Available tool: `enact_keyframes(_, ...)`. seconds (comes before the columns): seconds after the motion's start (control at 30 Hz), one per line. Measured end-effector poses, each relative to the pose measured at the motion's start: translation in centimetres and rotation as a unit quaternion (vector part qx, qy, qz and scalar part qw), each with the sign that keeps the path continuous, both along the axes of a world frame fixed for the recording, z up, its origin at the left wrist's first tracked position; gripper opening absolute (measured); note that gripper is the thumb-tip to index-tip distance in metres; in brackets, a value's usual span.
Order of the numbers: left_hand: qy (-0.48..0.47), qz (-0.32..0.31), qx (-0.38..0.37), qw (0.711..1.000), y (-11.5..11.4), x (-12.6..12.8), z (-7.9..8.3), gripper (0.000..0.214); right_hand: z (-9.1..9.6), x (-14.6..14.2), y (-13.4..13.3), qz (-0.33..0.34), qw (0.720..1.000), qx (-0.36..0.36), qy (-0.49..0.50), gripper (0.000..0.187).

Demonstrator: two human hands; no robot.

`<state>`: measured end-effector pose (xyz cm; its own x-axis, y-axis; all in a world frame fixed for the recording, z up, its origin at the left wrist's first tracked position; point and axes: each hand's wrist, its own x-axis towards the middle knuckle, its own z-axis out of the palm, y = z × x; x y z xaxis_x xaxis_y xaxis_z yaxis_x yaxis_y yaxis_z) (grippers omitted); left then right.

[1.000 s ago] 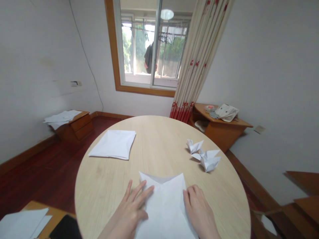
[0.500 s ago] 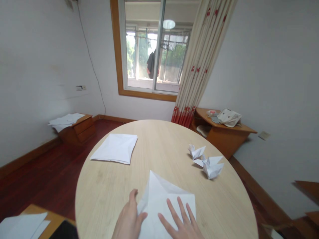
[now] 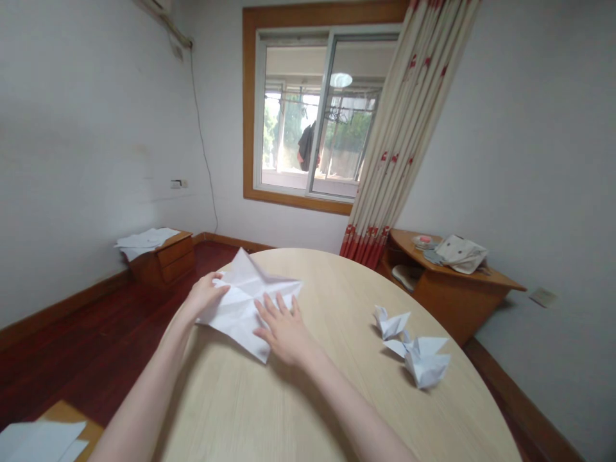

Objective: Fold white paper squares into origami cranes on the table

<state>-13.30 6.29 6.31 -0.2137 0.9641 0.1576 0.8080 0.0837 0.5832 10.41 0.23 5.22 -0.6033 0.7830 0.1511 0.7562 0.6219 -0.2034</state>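
A creased white sheet of paper (image 3: 240, 310) is at the left side of the round table, one pointed corner raised toward the window. My left hand (image 3: 206, 295) grips its left edge between thumb and fingers. Fingers spread, my right hand (image 3: 283, 326) lies over the sheet's right part. The white paper stack seen there earlier is largely covered, and I cannot tell its edges from the sheet's. Two folded paper birds, a smaller one (image 3: 392, 324) and a larger one (image 3: 427, 364), rest on the table to the right of my hands.
The round wooden table (image 3: 332, 385) fills the middle. Papers lie on a low drawer cabinet (image 3: 168, 262) at left and on a surface (image 3: 41, 441) at lower left. A corner cabinet (image 3: 433, 308) with a cloth bag (image 3: 462, 253) stands behind the birds.
Both hands have moved forward and left with the folded sheet, from the near edge to where the stack lay. The view has tilted up and turned slightly left.
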Motion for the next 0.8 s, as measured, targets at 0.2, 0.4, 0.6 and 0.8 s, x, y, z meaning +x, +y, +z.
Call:
enact_keyframes(0.2,0.112,0.026,-0.022,0.993,3.3,-3.3,-4.4,0.042,-4.5,-6.1,4.8,0.001,0.999,-0.045,-0.015,0.049)
enact_keyframes(0.4,0.214,-0.032,0.053,0.975,2.1,-1.9,-6.6,0.052,-4.4,-2.8,2.4,-0.019,0.999,-0.018,0.020,0.054)
enact_keyframes(0.6,0.206,-0.072,0.275,0.936,-0.3,3.5,-4.2,0.044,-2.4,11.7,-2.5,-0.306,0.914,0.247,0.100,0.071)
enact_keyframes(0.8,0.124,-0.330,0.366,0.862,-6.4,11.9,-3.3,0.034,-6.3,22.5,-8.6,-0.474,0.805,0.323,0.154,0.068)
